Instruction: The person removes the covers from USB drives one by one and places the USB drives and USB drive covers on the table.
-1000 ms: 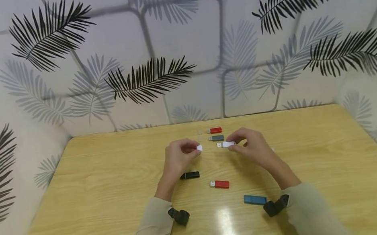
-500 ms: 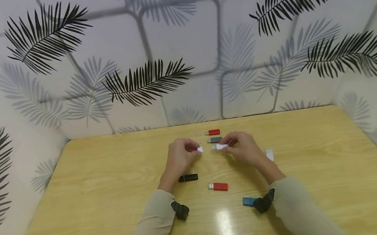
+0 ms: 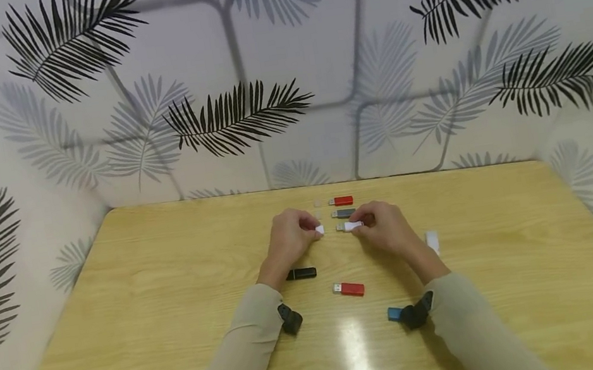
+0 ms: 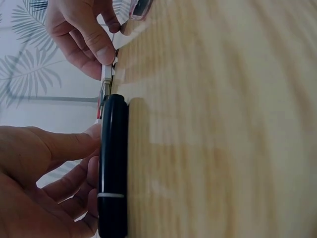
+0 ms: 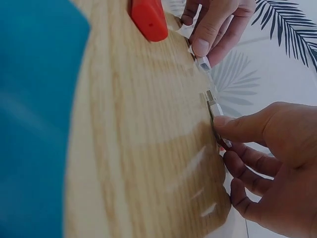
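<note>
At the far middle of the table, my left hand [image 3: 292, 240] pinches a small white cap [image 3: 320, 230] between thumb and finger. To its right, my right hand [image 3: 386, 227] pinches a white USB stick [image 3: 352, 226] by its body, metal plug pointing left toward the cap. A gap separates plug and cap. In the right wrist view the white cap [image 5: 203, 63] and the plug of the USB stick [image 5: 212, 97] face each other close to the tabletop. A black USB stick [image 4: 113, 168] lies below my left hand and looms large in the left wrist view.
Behind the hands lie a red USB stick [image 3: 342, 201] and a grey USB stick [image 3: 344, 213], with clear caps [image 3: 317, 203] left of them. Nearer are another red USB stick [image 3: 350, 289] and a blue one [image 3: 394, 313], partly hidden. A white item [image 3: 432, 241] lies right of my right wrist.
My right hand has moved left with the white USB stick, narrowing the gap to the cap. My left hand stays nearly still. The white item by my right wrist has come into view.
</note>
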A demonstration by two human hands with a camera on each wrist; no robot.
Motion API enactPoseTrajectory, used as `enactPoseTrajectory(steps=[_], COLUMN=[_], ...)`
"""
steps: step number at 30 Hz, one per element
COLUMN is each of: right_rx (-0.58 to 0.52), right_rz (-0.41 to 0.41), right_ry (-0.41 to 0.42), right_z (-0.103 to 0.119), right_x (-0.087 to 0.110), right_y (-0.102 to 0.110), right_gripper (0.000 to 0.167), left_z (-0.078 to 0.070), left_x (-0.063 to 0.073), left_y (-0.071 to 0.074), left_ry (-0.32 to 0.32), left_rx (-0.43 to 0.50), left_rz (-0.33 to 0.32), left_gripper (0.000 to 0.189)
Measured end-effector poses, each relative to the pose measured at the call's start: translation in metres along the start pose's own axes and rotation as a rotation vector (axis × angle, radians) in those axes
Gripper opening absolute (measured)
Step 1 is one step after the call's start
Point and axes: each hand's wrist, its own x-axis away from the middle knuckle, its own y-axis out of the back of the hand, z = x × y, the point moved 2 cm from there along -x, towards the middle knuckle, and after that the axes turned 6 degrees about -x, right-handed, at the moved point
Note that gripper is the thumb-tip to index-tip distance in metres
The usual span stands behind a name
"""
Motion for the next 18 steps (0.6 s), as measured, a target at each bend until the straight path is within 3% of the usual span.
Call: enactPoseTrajectory(steps=[10, 18], right_rx=[0.006, 0.011], right_rz=[0.005, 0.028], right_ry=[0.001, -0.016], right_z=[0.0043, 0.0014], right_x=[-0.001, -0.0024], right_y=[0.0024, 0.0023], right_gripper=[0.014, 0.016], left_z=[-0.004, 0.0016], left_x=[-0.0034, -0.0005], left_y=[-0.0013, -0.001], left_ry=[0.007, -0.008], left_rx=[-0.043, 0.025], left_rz=[-0.008, 0.007], left_gripper=[0.01, 0.019])
